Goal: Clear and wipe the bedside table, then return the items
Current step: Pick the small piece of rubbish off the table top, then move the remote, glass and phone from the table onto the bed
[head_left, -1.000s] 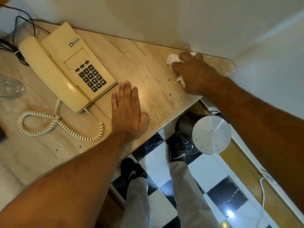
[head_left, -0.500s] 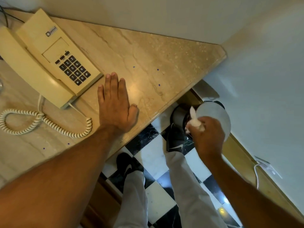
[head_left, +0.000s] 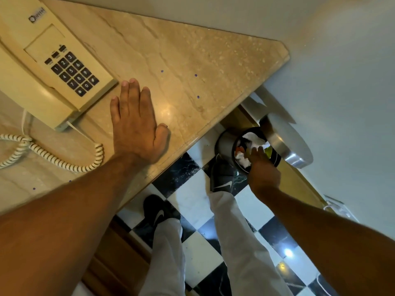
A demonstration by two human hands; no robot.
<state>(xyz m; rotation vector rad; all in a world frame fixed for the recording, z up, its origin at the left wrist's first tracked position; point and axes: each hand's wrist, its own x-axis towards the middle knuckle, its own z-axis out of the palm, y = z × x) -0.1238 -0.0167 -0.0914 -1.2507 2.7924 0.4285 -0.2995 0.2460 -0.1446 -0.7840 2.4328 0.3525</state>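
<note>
The beige marble bedside table point(head_left: 192, 50) fills the upper left. On its left part stands a cream push-button telephone point(head_left: 42, 50), its coiled cord point(head_left: 53, 159) looping toward the front edge. My left hand point(head_left: 136, 122) lies flat, palm down, on the marble beside the phone, holding nothing. My right hand point(head_left: 264, 174) reaches down over the mouth of a steel pedal bin point(head_left: 224, 144) on the floor, fingers stretched out. Crumpled white tissue point(head_left: 253, 138) lies inside the bin just under the fingertips.
The bin's steel lid point(head_left: 288, 142) stands raised against the white wall. My right shoe point(head_left: 224, 178) is at the bin's base and my left shoe point(head_left: 158, 212) on the black-and-white checkered floor point(head_left: 192, 201). A wooden cabinet front point(head_left: 119, 253) runs below the table edge.
My right hand left the table's far corner with the white tissue and dropped to the bin, whose lid has swung up. The tissue is no longer in that hand. My left hand stayed flat.
</note>
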